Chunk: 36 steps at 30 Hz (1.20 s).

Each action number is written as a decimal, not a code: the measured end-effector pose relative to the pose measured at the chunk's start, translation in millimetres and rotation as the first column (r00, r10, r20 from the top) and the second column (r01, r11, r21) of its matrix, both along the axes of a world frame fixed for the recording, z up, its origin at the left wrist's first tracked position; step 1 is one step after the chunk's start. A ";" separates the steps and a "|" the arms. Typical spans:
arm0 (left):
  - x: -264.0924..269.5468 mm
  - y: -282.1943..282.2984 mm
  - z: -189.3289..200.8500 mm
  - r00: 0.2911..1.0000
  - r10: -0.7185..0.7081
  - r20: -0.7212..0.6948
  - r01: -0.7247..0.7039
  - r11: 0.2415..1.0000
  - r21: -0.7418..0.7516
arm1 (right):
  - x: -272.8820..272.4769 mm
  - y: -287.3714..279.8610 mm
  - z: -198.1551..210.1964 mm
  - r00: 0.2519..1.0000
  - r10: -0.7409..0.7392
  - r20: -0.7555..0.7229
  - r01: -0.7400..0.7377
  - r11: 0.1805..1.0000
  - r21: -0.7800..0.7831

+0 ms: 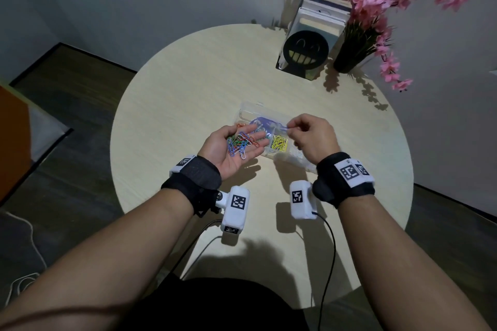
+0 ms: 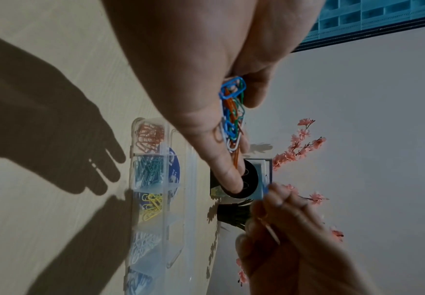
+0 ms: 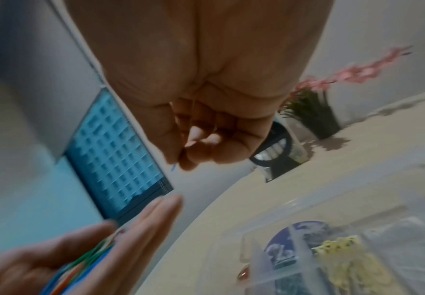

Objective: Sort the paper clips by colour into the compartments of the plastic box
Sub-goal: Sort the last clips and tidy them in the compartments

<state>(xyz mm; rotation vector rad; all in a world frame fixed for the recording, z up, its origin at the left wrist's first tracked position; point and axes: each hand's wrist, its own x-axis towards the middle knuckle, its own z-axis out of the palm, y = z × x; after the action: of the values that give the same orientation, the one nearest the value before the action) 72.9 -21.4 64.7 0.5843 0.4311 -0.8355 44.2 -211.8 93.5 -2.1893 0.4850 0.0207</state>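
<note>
My left hand (image 1: 230, 161) lies palm up over the table, carrying several mixed paper clips (image 1: 240, 143) in blue, green, orange and white. It hovers at the left end of the clear plastic box (image 1: 251, 111). My right hand (image 1: 291, 129) hangs above the box's middle and pinches one blue clip (image 3: 173, 167) between thumb and forefinger. In the left wrist view the box (image 2: 167, 219) has compartments in a row: orange clips (image 2: 149, 135), teal ones (image 2: 150, 169), yellow (image 2: 152, 205), white (image 2: 143, 243) and blue (image 2: 138, 281).
The round pale table (image 1: 188, 83) carries a book holder with a black smiling face (image 1: 306, 52) and a dark vase of pink flowers (image 1: 355, 48) at the back right. Cables (image 1: 330, 250) hang over the near edge.
</note>
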 end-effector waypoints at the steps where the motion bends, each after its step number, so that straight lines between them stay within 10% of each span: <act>1: -0.6 -1.7 -0.8 1.000 -0.002 -0.005 0.002 1.000 -0.004 | -1.3 -10.2 -2.6 0.999 -0.048 -0.020 0.047 0.998 -0.049; 9: 0.4 -21.6 -5.4 1.000 -0.005 -0.013 0.005 1.000 -0.023 | -12.1 -69.9 -32.4 0.943 -0.250 -0.221 0.178 0.937 -0.302; 18: 10.0 -19.3 -23.4 0.995 0.097 -0.031 -0.096 0.995 0.016 | 17.8 -53.2 -47.1 0.937 0.054 -0.345 -0.189 0.909 -0.371; 24: 13.6 -17.7 -33.1 0.988 0.147 -0.041 -0.145 0.988 0.051 | 49.6 -13.5 -70.0 0.771 0.333 -0.542 -0.595 0.679 -0.430; 36: 22.0 -13.3 -52.3 0.977 0.182 -0.110 -0.172 0.981 0.090 | 74.3 -10.6 -80.4 0.708 0.348 -0.614 -0.702 0.441 -0.559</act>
<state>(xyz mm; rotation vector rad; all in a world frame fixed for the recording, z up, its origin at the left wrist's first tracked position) 94.9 -34.8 12.4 0.5627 0.6179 -0.6862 118.6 -222.4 13.1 -3.1519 -0.0832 0.8086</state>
